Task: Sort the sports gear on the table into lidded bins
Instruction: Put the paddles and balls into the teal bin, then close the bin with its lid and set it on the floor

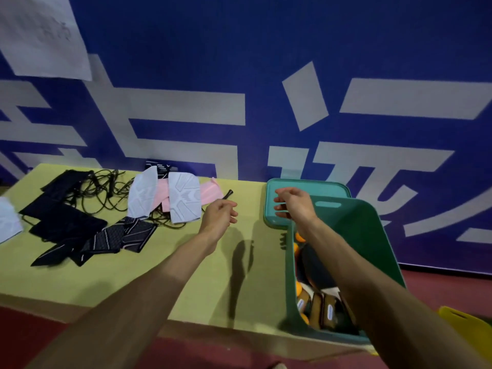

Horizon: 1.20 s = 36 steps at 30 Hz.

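**Two bare hands reach over a desk between loose sports gear and an open green bin**

Seen from above, a yellow-green desk [186, 275] fills the lower half of the frame, set against a blue wall [266, 49] with large white lettering.

At centre, the left hand [219, 218] hovers over the desk with its fingers [233, 213] loosely curled. A short black handle [228, 195] shows just beyond the knuckles. I cannot tell whether the hand holds it or it lies on the desk behind.

Right of centre, the right hand [294, 206] hangs above a green lid [319, 189] lying flat at the desk's far edge. Its fingers [279, 207] are relaxed, bent and hold nothing visible. The lid probably lies there so that the bin stays open for filling.

The green bin [359, 235] sits at the right, on the desk's near right corner. It already holds orange balls [300, 237] and a dark paddle [316, 265], partly hidden by the right forearm.

The unsorted gear lies at middle left:
- a tangled black jump rope [106, 187]
- white pads [183, 198]
- a pink band [210, 191]
- dark cloth pieces [66, 219]

So the sorting looks only partly done. A yellow plastic piece [463, 323] peeks in at lower right.
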{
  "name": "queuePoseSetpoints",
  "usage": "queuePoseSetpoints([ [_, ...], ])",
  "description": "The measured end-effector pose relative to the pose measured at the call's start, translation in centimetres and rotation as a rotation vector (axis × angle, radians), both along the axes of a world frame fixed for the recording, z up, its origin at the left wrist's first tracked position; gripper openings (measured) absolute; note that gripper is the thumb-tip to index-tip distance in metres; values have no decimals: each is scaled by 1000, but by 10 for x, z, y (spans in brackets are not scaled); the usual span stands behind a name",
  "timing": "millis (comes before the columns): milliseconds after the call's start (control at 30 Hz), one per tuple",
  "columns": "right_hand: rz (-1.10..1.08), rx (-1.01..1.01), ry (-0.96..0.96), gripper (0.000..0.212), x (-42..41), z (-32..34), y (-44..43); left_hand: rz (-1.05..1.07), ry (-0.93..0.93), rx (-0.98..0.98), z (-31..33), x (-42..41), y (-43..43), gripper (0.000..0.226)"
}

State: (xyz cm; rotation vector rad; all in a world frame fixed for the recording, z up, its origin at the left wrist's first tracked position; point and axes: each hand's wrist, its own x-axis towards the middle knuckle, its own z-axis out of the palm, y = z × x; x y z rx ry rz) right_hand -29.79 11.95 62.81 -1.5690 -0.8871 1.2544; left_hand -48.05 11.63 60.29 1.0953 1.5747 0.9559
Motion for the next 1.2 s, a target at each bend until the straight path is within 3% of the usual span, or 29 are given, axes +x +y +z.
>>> queuePoseSetpoints([
  [300, 48, 8, -242, 17, 58, -11, 43, -41, 59, 48, 17, 60, 63, 25],
  [633, 10, -2, -409, 20, 83, -29, 67, -106, 130, -72, -23, 78, 111, 20],
  [967, 57, -66, -852, 26, 72, -47, 98, -258, 230, -258, -89, 84, 160, 16],
  [1133, 121, -177, -1131, 37, 62, -85, 102, -455, 515, -264, -132, 90, 176, 27],
  [1200, 68, -124, -1256, 46, 57, -94, 100, -477, 537, -287, -144, 95, 180, 35],
])
